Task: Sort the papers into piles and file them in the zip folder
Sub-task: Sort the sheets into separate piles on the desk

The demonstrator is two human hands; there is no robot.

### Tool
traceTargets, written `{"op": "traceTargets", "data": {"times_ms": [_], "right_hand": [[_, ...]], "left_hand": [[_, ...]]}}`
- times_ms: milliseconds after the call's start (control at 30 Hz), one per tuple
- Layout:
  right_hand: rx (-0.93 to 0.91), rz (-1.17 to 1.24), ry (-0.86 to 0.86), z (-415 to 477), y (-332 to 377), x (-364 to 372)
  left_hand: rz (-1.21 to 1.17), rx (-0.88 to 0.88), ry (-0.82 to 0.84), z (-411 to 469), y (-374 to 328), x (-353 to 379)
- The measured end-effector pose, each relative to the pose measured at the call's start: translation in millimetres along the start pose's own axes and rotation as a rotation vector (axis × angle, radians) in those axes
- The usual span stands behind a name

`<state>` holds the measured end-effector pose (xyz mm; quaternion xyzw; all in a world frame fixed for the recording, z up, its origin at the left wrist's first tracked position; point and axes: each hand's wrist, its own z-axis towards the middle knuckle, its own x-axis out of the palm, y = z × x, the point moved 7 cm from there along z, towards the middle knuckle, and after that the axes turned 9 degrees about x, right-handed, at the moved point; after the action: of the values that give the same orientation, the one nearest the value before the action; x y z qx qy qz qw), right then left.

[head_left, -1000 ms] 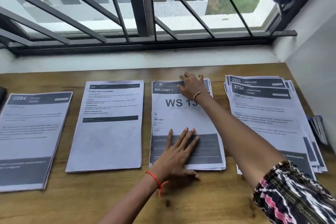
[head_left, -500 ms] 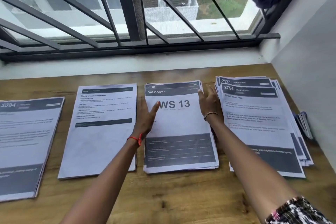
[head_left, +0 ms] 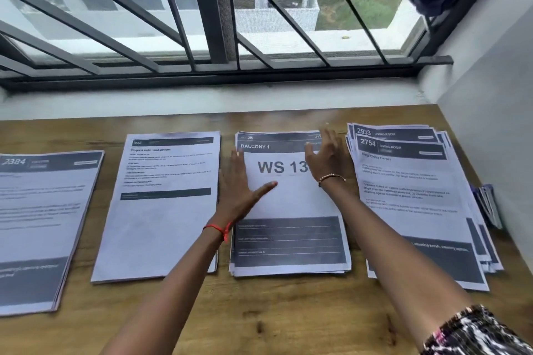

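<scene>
Here the sorting step looks nearly finished, and the work in hand is to make one pile tidy. Four piles of printed papers lie in a row on the wooden table, and none of them is in any container. The left hand rests against the left edge of the WS 13 pile, its fingers straight and together and its thumb spread out over the top sheet. The right hand stands at the upper right edge of the same pile, fingers also straight, pinching nothing. So both hands are flat and meet the pile from its two sides, I judge in order to square its edges. This pile lies between the second pile, just beside it on the left, and the right pile, which is fanned out and not yet even. The far-left pile lies a little apart, partly cut by the edge of the view. The next move, in my judgement, calls for gathering each pile without mixing them, and for bringing the zip folder near and opening it. That folder I cannot find with certainty. A dark flat thing lies between the right pile and the wall, partly hidden under the papers. It may be the folder, but the view is too blurred to tell that, or whether it is open or holds anything.
</scene>
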<state>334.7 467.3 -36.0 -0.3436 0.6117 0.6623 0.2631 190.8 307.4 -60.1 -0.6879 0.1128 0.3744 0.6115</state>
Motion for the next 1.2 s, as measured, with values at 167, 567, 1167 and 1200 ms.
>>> {"op": "traceTargets", "data": {"times_ms": [167,567,1167,1200], "right_hand": [[-0.325,-0.114,0.303,1,73,46],[-0.49,-0.559,0.47,-5,117,109],[-0.33,-0.278,0.329,-4,101,61],[-0.291,-0.189,0.278,-4,94,48]], "left_hand": [[0.317,0.314,0.272,-62,-23,21],[0.511,0.436,0.347,-127,-7,29],[0.346,0.341,0.315,-120,2,25],[0.314,0.32,0.282,-117,2,22]]}}
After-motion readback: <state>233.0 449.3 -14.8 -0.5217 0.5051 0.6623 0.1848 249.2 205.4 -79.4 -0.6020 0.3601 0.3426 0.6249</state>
